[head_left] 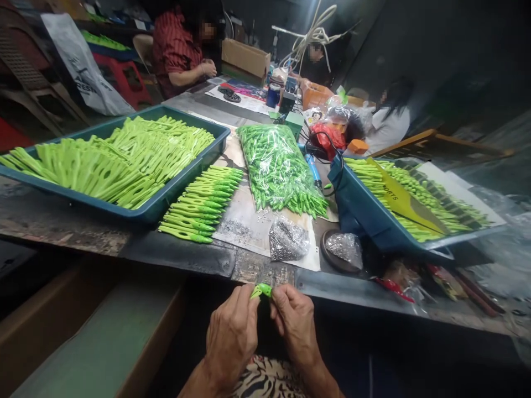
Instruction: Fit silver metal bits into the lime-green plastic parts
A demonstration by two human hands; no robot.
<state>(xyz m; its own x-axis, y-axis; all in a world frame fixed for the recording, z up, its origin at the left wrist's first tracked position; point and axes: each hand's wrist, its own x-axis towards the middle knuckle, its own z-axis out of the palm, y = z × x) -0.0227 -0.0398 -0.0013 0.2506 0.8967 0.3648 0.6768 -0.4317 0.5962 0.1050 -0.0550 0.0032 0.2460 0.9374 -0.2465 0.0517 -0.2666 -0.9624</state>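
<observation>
My left hand (230,337) and my right hand (295,323) are close together in front of the table edge, over my lap. Between their fingertips they pinch a small bright green plastic piece (261,291), probably a clothes peg half. Its details are partly hidden by my fingers. Neither hand touches the table. The nearest loose items are a row of green plastic strips (199,207) on the tabletop and a clear bag of small silver metal parts (288,239).
A blue tray of green strips (166,177) stands left, a tilted one (365,210) right. Between them lie a bulging bag of green pieces (279,168) and a dish of silver parts (342,251). Several seated people work beyond, among boxes and cables.
</observation>
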